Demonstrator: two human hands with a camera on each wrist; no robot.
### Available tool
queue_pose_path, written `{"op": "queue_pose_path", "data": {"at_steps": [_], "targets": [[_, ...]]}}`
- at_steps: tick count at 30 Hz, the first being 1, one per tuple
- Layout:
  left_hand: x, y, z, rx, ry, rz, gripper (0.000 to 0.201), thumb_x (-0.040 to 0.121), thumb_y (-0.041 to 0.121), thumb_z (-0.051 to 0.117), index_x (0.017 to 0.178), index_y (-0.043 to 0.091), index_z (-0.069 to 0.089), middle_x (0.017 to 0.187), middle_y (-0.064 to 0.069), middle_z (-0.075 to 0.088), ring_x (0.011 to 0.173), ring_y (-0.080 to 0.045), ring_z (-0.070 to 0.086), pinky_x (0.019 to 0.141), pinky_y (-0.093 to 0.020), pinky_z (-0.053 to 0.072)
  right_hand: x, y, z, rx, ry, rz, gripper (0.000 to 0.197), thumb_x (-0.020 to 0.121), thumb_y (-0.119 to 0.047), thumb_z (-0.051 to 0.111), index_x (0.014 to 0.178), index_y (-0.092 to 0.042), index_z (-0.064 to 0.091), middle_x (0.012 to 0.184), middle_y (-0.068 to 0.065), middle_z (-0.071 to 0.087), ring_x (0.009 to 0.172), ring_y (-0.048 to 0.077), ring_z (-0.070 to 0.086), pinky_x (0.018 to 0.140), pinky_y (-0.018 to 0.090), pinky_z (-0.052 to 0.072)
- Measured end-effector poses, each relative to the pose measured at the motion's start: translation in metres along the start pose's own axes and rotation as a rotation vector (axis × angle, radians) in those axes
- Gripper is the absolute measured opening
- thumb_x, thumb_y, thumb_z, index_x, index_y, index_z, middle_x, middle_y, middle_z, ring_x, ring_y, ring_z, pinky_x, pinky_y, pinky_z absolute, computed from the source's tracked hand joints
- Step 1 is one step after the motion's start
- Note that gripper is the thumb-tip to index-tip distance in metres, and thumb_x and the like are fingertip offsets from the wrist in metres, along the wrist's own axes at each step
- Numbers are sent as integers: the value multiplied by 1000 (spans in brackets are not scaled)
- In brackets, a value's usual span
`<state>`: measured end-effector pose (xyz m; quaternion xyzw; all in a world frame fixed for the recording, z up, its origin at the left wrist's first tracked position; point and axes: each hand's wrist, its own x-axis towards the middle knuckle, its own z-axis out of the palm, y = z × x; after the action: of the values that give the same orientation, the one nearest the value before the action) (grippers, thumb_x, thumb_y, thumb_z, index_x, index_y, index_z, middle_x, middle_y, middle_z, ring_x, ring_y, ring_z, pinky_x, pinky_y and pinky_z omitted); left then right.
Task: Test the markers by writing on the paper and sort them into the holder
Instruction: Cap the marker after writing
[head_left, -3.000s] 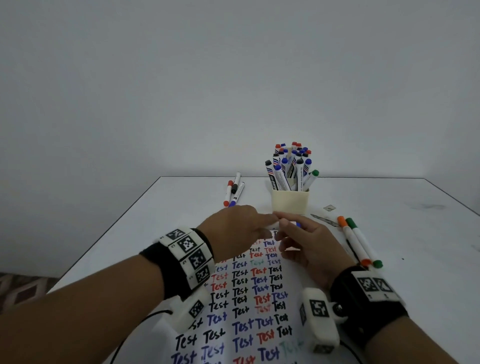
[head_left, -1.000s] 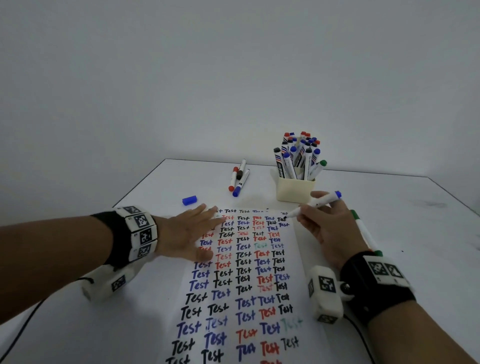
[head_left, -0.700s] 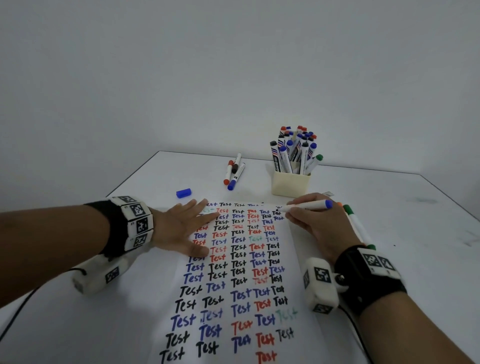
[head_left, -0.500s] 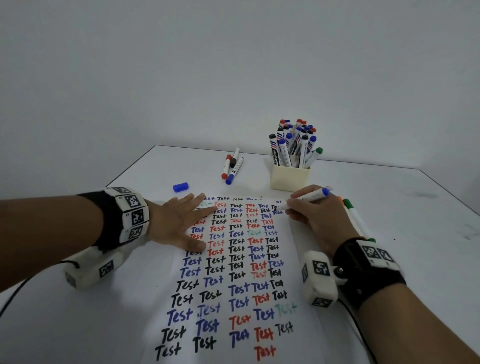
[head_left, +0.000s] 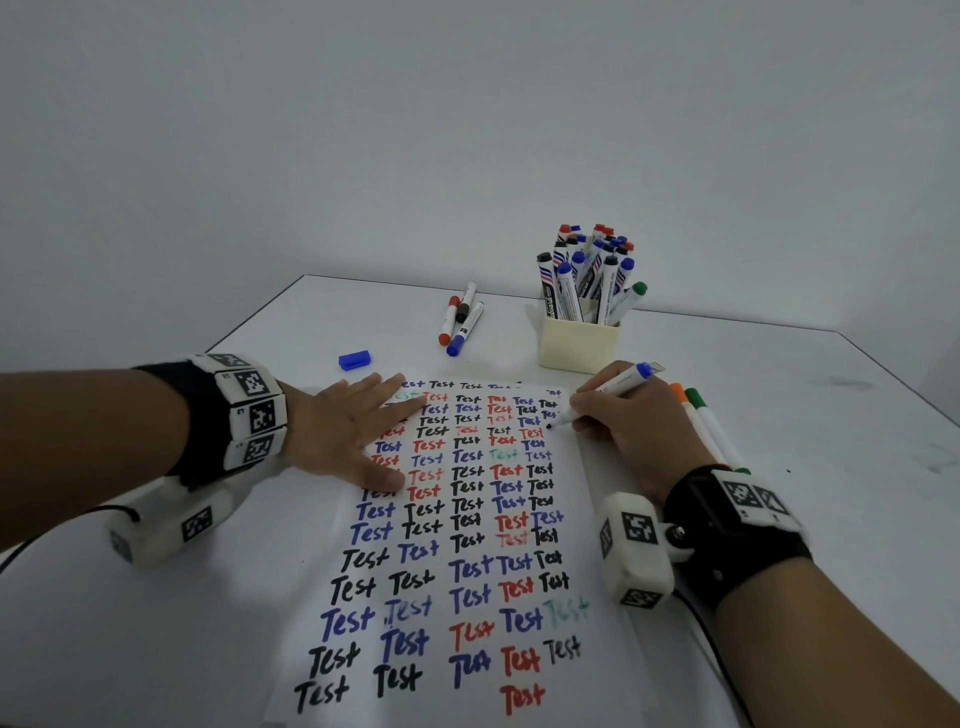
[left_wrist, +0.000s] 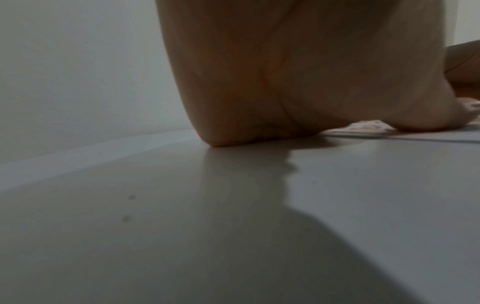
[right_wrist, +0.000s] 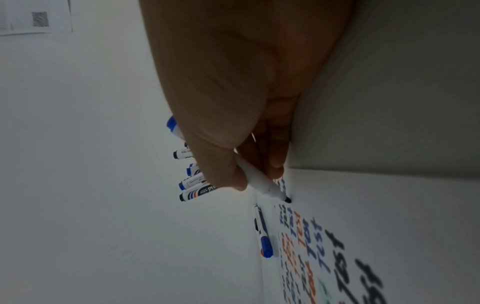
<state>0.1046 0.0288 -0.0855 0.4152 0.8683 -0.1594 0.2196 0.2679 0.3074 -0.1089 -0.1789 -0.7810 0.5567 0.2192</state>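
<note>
A white paper (head_left: 467, 545) filled with rows of "Test" in black, blue, red and green lies in front of me. My right hand (head_left: 618, 421) grips an uncapped blue marker (head_left: 613, 387) in a writing hold, its tip touching the paper's right edge near the top; the right wrist view shows the same marker (right_wrist: 259, 181) with its tip on the sheet. My left hand (head_left: 353, 431) lies flat with spread fingers on the paper's upper left part. A cream holder (head_left: 579, 343) full of markers stands behind the paper.
Three markers (head_left: 460, 322) lie together at the back centre. A loose blue cap (head_left: 354, 359) rests left of the paper's top. An orange marker (head_left: 685, 410) and a green marker (head_left: 711, 426) lie right of my right hand. The white table (head_left: 831, 441) ends at a grey wall.
Earlier both hands held the marker together. Since then the left hand has gone flat onto the paper, the blue cap lies on the table, and the right hand has lowered the tip to the sheet.
</note>
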Motion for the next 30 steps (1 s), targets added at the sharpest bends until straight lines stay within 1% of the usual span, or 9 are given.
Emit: {"op": "queue_pose_path", "data": {"at_steps": [5, 9, 11, 14, 19, 21, 23, 27, 30], "targets": [[1, -1, 1, 9, -6, -6, 128, 48, 105, 23, 149, 45, -27, 161, 4, -32, 151, -24, -21, 122, -46, -3, -1, -1, 0, 14, 11, -13, 5, 90, -14, 73, 90, -10, 71, 76, 8, 76, 63, 8, 65, 64, 23, 53], [1, -2, 2, 9, -2, -12, 127, 50, 104, 25, 149, 45, -27, 162, 4, -30, 151, -24, -20, 122, -46, -2, 0, 0, 1, -5, 0, -22, 4, 90, -15, 74, 90, -12, 72, 77, 8, 76, 67, 12, 67, 66, 26, 53], [1, -1, 2, 5, -2, -14, 126, 51, 103, 25, 149, 45, -27, 162, 4, -31, 152, -24, -20, 121, -45, -2, 0, 0, 1, -35, 12, -24, 4, 90, -15, 73, 90, -12, 71, 76, 8, 75, 64, 10, 65, 66, 26, 53], [0, 0, 1, -2, -6, -11, 129, 46, 105, 23, 149, 45, -27, 161, 5, -31, 152, -24, -20, 121, -44, -2, 2, 0, 0, -50, 60, -21, 4, 90, -17, 71, 89, -13, 70, 74, 7, 74, 60, 6, 62, 65, 26, 52], [-4, 3, -1, -2, -16, -5, 137, 38, 108, 17, 151, 42, -26, 162, 4, -30, 152, -24, -20, 121, -44, -2, 0, -1, 1, -46, 58, -5, 4, 90, -15, 71, 89, -12, 70, 67, 3, 71, 56, 3, 61, 58, 20, 51], [-4, 3, -2, -2, -18, -8, 135, 41, 107, 19, 151, 42, -26, 162, 4, -31, 152, -24, -20, 122, -45, -1, 0, -2, 1, -61, 56, -8, 4, 91, -15, 71, 89, -11, 70, 66, 1, 70, 54, 1, 59, 55, 16, 49], [-3, 2, -1, -3, -16, -10, 131, 45, 106, 22, 150, 43, -26, 162, 4, -31, 151, -24, -20, 122, -46, -1, 1, -1, 0, -74, 69, -15, 4, 90, -16, 71, 88, -12, 70, 66, 0, 70, 54, 1, 59, 56, 18, 49], [-3, 2, -1, 3, -15, -4, 139, 36, 110, 16, 150, 43, -26, 162, 4, -30, 152, -24, -20, 122, -46, -1, 1, -1, 2, -43, 61, 0, 4, 89, -14, 71, 85, -12, 69, 65, 2, 69, 56, 5, 60, 59, 23, 49], [-3, 2, -1, 1, -9, 0, 138, 36, 110, 16, 150, 44, -26, 162, 4, -30, 152, -24, -20, 122, -45, -1, 1, -1, 1, -47, 104, -2, 4, 88, -15, 70, 85, -13, 69, 64, 2, 69, 57, 7, 60, 62, 28, 48]]}}
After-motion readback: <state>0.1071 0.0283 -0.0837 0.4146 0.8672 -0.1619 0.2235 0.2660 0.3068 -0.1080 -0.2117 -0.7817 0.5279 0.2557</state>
